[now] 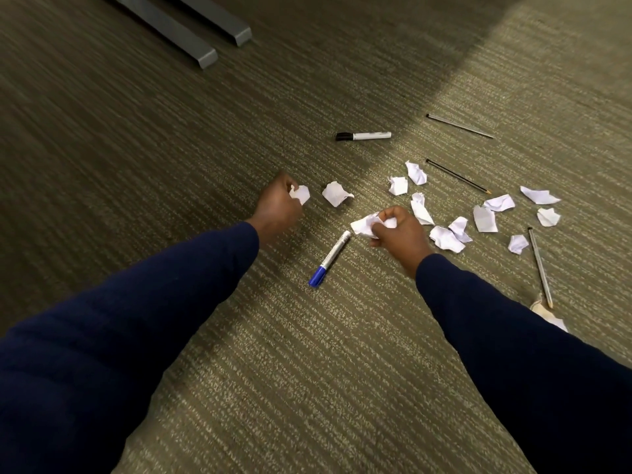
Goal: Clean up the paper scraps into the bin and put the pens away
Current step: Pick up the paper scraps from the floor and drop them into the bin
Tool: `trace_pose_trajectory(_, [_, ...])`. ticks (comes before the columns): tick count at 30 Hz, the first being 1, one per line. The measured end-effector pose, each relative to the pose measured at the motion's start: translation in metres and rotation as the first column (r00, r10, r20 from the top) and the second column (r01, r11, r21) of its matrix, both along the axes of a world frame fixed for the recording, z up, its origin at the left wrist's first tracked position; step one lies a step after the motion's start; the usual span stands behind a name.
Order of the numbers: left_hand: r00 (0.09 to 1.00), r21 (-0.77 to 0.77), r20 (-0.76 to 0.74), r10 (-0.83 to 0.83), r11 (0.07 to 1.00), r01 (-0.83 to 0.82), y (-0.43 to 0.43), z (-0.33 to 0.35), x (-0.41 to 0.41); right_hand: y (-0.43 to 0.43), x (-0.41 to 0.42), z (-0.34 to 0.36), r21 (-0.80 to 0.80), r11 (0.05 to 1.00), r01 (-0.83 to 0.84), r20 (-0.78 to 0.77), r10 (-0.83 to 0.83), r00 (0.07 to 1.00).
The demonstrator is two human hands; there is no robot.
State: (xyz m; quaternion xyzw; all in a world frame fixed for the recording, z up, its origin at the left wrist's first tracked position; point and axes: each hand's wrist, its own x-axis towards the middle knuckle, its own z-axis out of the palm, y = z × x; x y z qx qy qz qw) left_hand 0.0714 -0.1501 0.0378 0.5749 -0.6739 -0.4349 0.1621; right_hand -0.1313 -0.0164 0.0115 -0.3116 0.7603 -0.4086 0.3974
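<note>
On the carpet, my left hand [277,206] is closed around a white paper scrap [301,194]. My right hand [400,230] grips another crumpled scrap [364,225]. A loose scrap [336,193] lies between the hands. Several more scraps [448,237] are scattered to the right. A blue-capped marker [330,258] lies just below my right hand's scrap. A black-capped marker [363,135] lies farther away. Three thin pencils rest on the right: a grey one [459,126], a black one [458,176] and another grey one [540,266]. No bin is in view.
Two grey metal furniture feet [205,58] lie on the carpet at the far left. A cream-coloured cloth-like object [550,316] peeks out beside my right sleeve. Open carpet spreads to the left and near me.
</note>
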Motion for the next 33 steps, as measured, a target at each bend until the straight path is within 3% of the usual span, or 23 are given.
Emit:
trace_pose_trajectory(5, [1.000,0.060,-0.029,-0.006,0.998,0.008,0.002,0.041,0.028,-0.011,0.028,0.028,-0.094,0.996,-0.001,0.185,0.018,0.983])
trace_pose_trajectory(12, [0.998,0.039,-0.033,0.059,0.998,-0.057,0.008,0.101,0.112,-0.045,0.100,0.068,-0.106,0.978,-0.179,0.222,0.198,0.955])
trace_pose_trajectory(23, [0.901,-0.029,-0.032,0.433,0.900,-0.434,0.055,0.180,0.299,-0.079,0.298,0.144,-0.147,0.860,-0.489,0.284,0.510,0.812])
trace_pose_trajectory(27, [0.794,-0.012,-0.112,0.598,0.798,-0.603,0.089,0.199,0.370,-0.072,0.377,0.170,-0.141,0.802,-0.580,0.334,0.590,0.735])
trace_pose_trajectory(33, [0.540,-0.024,-0.156,0.827,0.543,-0.839,0.163,0.202,0.467,-0.037,0.493,0.190,-0.105,0.645,-0.757,0.429,0.716,0.550])
